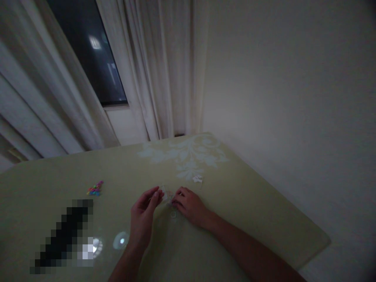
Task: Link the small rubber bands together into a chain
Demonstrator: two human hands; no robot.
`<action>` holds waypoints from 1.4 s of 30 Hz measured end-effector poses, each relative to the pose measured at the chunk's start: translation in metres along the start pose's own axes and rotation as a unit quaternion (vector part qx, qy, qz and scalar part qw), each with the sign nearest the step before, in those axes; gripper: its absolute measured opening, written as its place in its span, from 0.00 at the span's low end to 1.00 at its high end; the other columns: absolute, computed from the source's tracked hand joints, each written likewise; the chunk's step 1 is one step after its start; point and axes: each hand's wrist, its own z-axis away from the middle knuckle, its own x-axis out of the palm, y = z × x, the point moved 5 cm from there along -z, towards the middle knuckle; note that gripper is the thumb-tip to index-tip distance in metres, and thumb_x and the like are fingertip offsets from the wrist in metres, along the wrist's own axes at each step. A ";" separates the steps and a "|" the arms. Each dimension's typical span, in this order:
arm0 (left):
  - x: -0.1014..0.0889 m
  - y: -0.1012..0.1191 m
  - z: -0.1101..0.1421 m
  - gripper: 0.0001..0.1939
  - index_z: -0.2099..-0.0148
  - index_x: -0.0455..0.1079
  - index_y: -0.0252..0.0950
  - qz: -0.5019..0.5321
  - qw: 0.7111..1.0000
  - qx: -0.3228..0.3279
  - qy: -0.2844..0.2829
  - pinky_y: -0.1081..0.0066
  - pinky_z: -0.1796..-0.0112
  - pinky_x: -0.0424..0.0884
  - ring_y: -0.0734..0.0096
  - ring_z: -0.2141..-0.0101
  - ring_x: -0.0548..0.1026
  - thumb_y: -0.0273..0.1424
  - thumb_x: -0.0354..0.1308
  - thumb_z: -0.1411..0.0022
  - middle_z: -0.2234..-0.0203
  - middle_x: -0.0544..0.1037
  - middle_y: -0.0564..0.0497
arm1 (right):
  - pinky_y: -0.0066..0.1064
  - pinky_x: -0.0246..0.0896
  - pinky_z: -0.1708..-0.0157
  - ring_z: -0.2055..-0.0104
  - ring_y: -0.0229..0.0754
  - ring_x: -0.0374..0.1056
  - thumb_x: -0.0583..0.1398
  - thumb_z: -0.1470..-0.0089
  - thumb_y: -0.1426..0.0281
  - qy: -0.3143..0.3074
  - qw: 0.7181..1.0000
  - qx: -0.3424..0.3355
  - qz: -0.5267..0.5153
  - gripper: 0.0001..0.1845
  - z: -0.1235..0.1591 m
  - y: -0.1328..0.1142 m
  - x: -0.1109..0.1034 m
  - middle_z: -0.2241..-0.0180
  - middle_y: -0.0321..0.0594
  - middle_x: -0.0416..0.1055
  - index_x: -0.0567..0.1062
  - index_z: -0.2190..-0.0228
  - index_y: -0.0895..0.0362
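Note:
My left hand (143,209) is closed in a pinch just above the table, thumb against fingers, and what it grips is too small to make out. Beside its fingertips shows a small clear or whitish piece (164,194). My right hand (190,205) lies a little to the right with its fingers curled down at the tabletop, over more small pale bits (169,201). Whatever sits under those fingers is mostly hidden. A faint pale ring (173,214) is just below the right fingertips. Beyond that hand lies a small white piece (197,179) with thin parts.
A little heap of brightly coloured small pieces (95,188) lies on the left of the pale green table (249,219). Nearer is a dark, pixelated long shape (63,235). Light reflections gleam on the tabletop. A wall (288,117) borders the right; curtains (164,70) and a window stand behind.

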 end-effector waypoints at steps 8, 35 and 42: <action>0.001 0.008 0.000 0.26 0.53 0.81 0.36 -0.041 0.999 0.016 0.007 0.65 0.59 0.81 0.59 0.61 0.83 0.47 0.74 0.49 0.61 0.86 0.45 | 0.34 0.65 0.50 0.52 0.44 0.69 0.62 0.33 0.70 -0.010 1.000 -0.008 0.016 0.09 0.000 -0.001 0.003 0.55 0.43 0.73 0.81 0.54 0.54; 0.016 -0.005 -0.001 0.18 0.54 0.80 0.38 -0.119 0.979 0.049 -0.159 0.60 0.53 0.78 0.55 0.57 0.84 0.45 0.68 0.40 0.60 0.86 0.43 | 0.28 0.59 0.63 0.64 0.38 0.63 0.63 0.41 0.76 0.124 0.967 0.028 -0.220 0.03 0.002 -0.004 -0.022 0.64 0.36 0.67 0.74 0.65 0.57; 0.024 -0.011 0.003 0.23 0.52 0.79 0.37 -0.075 0.978 0.015 -0.196 0.64 0.56 0.78 0.58 0.60 0.83 0.44 0.73 0.45 0.62 0.86 0.45 | 0.28 0.58 0.66 0.66 0.38 0.62 0.64 0.41 0.74 0.156 0.954 0.016 -0.255 0.02 0.005 -0.009 -0.025 0.64 0.36 0.66 0.74 0.66 0.56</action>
